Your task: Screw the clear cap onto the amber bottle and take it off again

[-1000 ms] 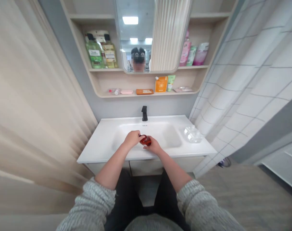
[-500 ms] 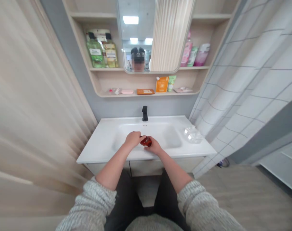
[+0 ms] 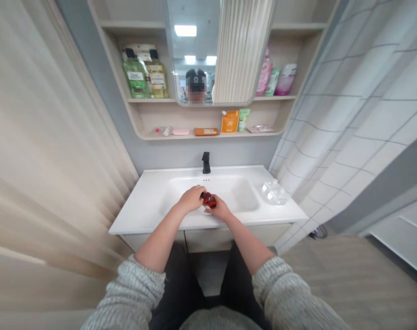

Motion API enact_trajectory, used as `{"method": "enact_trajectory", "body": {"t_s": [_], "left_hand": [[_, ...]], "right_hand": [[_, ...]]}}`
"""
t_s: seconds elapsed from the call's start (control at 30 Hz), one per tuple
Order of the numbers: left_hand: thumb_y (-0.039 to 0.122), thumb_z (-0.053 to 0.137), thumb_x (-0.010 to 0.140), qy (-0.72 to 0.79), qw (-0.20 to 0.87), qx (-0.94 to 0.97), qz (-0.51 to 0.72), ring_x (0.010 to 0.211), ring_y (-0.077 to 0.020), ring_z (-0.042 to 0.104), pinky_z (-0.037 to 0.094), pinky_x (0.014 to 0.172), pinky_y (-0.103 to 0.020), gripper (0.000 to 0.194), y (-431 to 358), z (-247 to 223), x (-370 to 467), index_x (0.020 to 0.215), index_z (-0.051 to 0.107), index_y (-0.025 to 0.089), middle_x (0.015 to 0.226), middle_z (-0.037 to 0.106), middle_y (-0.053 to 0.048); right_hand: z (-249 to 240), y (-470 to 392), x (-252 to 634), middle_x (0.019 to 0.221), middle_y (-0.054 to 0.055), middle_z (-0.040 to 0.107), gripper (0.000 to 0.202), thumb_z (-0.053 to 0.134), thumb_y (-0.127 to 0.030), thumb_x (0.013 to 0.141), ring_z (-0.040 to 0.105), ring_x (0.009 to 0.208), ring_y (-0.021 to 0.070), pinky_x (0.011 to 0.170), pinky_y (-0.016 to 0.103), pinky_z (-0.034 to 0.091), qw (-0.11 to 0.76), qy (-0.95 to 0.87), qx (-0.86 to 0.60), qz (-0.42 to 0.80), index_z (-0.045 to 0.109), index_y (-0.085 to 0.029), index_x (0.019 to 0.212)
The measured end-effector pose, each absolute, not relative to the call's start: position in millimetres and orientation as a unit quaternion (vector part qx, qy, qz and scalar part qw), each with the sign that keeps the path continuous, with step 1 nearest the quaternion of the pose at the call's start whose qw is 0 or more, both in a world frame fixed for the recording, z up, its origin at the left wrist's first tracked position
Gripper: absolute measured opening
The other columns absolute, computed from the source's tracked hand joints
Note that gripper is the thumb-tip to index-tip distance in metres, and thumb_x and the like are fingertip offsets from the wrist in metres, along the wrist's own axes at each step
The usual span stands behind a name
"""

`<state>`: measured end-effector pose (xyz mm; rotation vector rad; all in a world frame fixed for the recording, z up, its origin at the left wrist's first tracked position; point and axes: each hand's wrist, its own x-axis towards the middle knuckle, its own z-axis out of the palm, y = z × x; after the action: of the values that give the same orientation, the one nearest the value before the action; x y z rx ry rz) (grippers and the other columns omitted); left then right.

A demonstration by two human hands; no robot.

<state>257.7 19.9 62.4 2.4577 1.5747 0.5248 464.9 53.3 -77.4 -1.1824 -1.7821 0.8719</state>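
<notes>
Over the front of the white sink [image 3: 180, 180], a small reddish-brown bottle [image 3: 210, 200] with a dark cap lies tilted between my hands, cap toward the left. My right hand [image 3: 220, 209] is wrapped round the body of the bottle from the right. With its fingers closed round the dark cap end, my left hand [image 3: 193, 198] grips the bottle from the left. The fingers partly hide the cap, so I cannot tell whether it is loose. Behind the hands stands the black faucet [image 3: 206, 163].
Clear plastic containers [image 3: 275, 192] sit on the counter's right side. Above, the shelf holds an orange pouch [image 3: 230, 122], a green tube [image 3: 243, 120] and a pink case [image 3: 180, 132]. Mouthwash bottles [image 3: 136, 78] stand upper left, beside the mirror [image 3: 194, 50]. Curtains [image 3: 57, 160] hang at the left.
My left hand has shifted slightly on the bottle's cap end, and more of the dark cap now shows. The right hand keeps its hold on the body.
</notes>
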Motion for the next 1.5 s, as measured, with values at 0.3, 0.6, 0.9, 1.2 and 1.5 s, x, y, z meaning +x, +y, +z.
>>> {"method": "enact_trajectory", "body": {"t_s": [0.3,0.6,0.9,1.2,1.5], "left_hand": [[0.022,0.062,0.098,0.52,0.112,0.83,0.169,0.114,-0.0262,0.073,0.054,0.103,-0.037,0.023,20.7,67.4,252.4,0.117,0.076,0.022,0.117,0.079,-0.01],[0.036,0.061,0.104,0.527,0.071,0.836,0.137,0.102,-0.0271,0.074,0.055,0.093,-0.037,0.024,24.0,66.7,253.5,0.105,0.077,0.019,0.106,0.079,-0.012],[0.036,0.066,0.103,0.509,0.067,0.839,0.182,0.111,-0.0231,0.074,0.054,0.098,-0.033,0.034,24.5,52.6,241.3,0.135,0.073,0.028,0.127,0.079,-0.006],[0.048,0.053,0.109,0.681,0.091,0.72,0.093,0.132,-0.0299,0.065,0.049,0.111,-0.039,0.044,-0.6,-35.9,184.9,0.137,0.072,0.02,0.135,0.076,-0.014],[0.051,0.052,0.108,0.67,0.11,0.732,0.065,0.131,-0.0304,0.067,0.052,0.108,-0.04,0.042,9.7,-53.6,185.1,0.124,0.077,0.022,0.133,0.077,-0.014]], "right_hand": [[-75.4,52.0,465.2,0.109,0.002,0.08,0.076,0.097,-0.039,0.062,0.074,0.094,0.0262,0.092,0.043,0.06,0.401,-0.699,-0.464,0.367,0.064,-0.027,0.129],[-74.8,52.1,465.1,0.107,0.002,0.08,0.076,0.097,-0.037,0.06,0.075,0.096,0.0266,0.092,0.043,0.061,0.405,-0.694,-0.457,0.381,0.064,-0.027,0.128],[-69.0,47.3,464.1,0.105,0.004,0.081,0.073,0.097,-0.04,0.06,0.074,0.092,0.0258,0.085,0.041,0.062,0.429,-0.663,-0.432,0.435,0.064,-0.025,0.124],[-57.1,33.3,484.0,0.105,0.01,0.079,0.069,0.09,-0.058,0.066,0.073,0.091,0.0299,0.088,0.046,0.061,0.52,-0.562,-0.535,0.358,0.065,-0.022,0.119],[-47.0,-26.7,669.5,0.112,0.012,0.076,0.102,0.087,-0.069,0.065,0.07,0.085,0.0263,0.087,0.045,0.058,0.568,-0.431,-0.693,0.109,0.056,-0.017,0.148]]}}
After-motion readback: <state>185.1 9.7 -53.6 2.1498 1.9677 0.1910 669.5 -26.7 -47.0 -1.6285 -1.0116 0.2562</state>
